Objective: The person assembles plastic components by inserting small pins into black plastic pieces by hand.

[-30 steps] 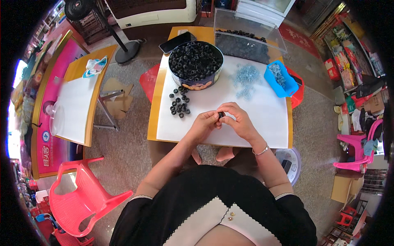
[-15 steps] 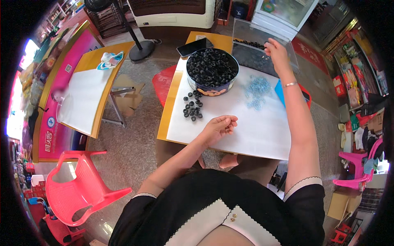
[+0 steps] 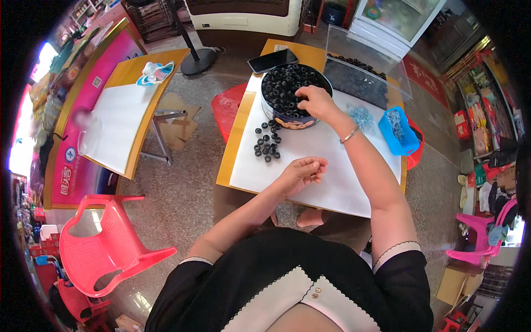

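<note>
A round tin (image 3: 293, 122) heaped with small black ring-shaped pieces (image 3: 279, 91) stands on the white-covered table. My right hand (image 3: 319, 103) is over its right side, fingers bent and closed down among the pieces; whatever they grip is hidden. Close to the table's near edge, my left hand (image 3: 303, 174) hovers with curled fingers and thumb pressed together; I cannot make out what is in them. Several loose black pieces (image 3: 267, 145) lie left of it, in front of the tin. Small clear-blue pieces (image 3: 360, 117) are spread on the white sheet, partly behind my right forearm.
A blue basket (image 3: 406, 145) with clear-blue pieces sits at the table's right edge. Behind it is a clear plastic bin (image 3: 354, 83) holding black pieces. A phone (image 3: 272, 61) lies behind the tin. Red stools (image 3: 225, 108) flank the table; a pink chair (image 3: 105, 243) stands left.
My right hand has come from above the clear bin, leftward and nearer, into the tin. My left hand keeps its closed pose. The whole view has shifted slightly, showing more of the blue basket.
</note>
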The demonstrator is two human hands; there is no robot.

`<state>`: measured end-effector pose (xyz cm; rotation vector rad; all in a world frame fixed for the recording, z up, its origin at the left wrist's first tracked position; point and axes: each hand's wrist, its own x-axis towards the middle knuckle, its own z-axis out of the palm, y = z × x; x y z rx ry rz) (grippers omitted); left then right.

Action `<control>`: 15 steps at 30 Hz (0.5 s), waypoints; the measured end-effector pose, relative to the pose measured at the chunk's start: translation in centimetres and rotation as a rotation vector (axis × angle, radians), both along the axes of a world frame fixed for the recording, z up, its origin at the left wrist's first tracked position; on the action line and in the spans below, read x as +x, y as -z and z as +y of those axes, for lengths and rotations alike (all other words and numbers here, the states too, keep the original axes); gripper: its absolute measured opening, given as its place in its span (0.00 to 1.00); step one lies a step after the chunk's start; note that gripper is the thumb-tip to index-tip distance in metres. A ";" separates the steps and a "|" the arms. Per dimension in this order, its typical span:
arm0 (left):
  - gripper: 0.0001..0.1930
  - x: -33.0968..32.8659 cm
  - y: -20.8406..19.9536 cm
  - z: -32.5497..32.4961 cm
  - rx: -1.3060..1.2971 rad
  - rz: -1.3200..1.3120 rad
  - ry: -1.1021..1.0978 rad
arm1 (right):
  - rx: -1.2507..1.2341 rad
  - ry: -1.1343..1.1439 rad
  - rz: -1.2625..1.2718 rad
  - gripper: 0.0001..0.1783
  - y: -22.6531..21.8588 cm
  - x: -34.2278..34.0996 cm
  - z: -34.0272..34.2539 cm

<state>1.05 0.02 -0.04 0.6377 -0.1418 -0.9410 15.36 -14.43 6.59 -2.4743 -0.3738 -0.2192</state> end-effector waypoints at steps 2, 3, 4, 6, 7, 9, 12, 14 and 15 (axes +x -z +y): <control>0.13 -0.1 -0.1 0.0 0.009 0.000 -0.002 | -0.084 0.024 0.017 0.13 0.0 0.0 0.2; 0.13 0.0 -0.1 0.1 0.018 0.000 -0.003 | -0.048 0.022 0.036 0.13 -0.1 0.0 0.3; 0.13 0.0 -0.1 0.1 0.017 -0.001 -0.003 | -0.013 0.021 0.056 0.12 -0.2 -0.1 0.3; 0.13 -0.1 -0.1 0.1 0.019 0.000 -0.003 | 0.051 0.017 0.055 0.12 -0.4 -0.5 0.2; 0.13 -0.2 -0.1 0.1 0.018 0.001 -0.004 | 0.117 0.012 0.054 0.12 -0.4 -0.8 0.1; 0.13 -0.2 -0.2 0.1 0.023 -0.005 -0.017 | 0.217 0.001 0.004 0.12 -0.8 -1.5 -0.1; 0.13 -0.3 -0.1 0.1 0.001 0.022 -0.033 | 0.410 0.015 0.006 0.12 -1.6 -3.6 -0.5; 0.13 -0.2 0.0 0.2 -0.022 0.038 -0.069 | 0.504 0.042 0.065 0.12 -2.1 -6.0 -0.5; 0.13 -0.2 0.0 0.2 -0.046 0.052 -0.104 | 0.605 0.077 0.141 0.11 -2.4 -7.9 -0.5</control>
